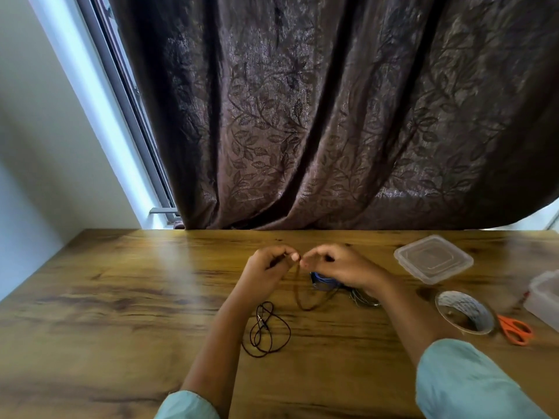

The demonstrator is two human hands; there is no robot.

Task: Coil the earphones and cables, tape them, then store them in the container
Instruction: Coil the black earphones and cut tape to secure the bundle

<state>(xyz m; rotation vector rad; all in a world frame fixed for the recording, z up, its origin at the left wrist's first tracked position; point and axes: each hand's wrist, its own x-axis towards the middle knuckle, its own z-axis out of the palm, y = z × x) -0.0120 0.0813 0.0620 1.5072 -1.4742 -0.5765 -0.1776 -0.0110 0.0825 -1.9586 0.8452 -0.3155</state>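
Both hands are raised over the middle of the wooden table (121,297), fingertips nearly touching. My left hand (267,267) pinches a thin dark cable (299,294) that hangs in a blurred loop down to the table. My right hand (335,266) has its fingers curled at the same spot and seems to pinch the cable too. A loose dark earphone cable (266,331) lies tangled near my left forearm. Under my right wrist sit a blue coiled cable (320,281) and a grey wire bundle (363,299), both partly hidden.
A clear lidded plastic container (434,258) stands at the right. A tape roll (464,311) and orange scissors (515,329) lie nearer the right edge, beside another clear container (544,297) cut off by the frame. A brown curtain (332,116) hangs behind the table.
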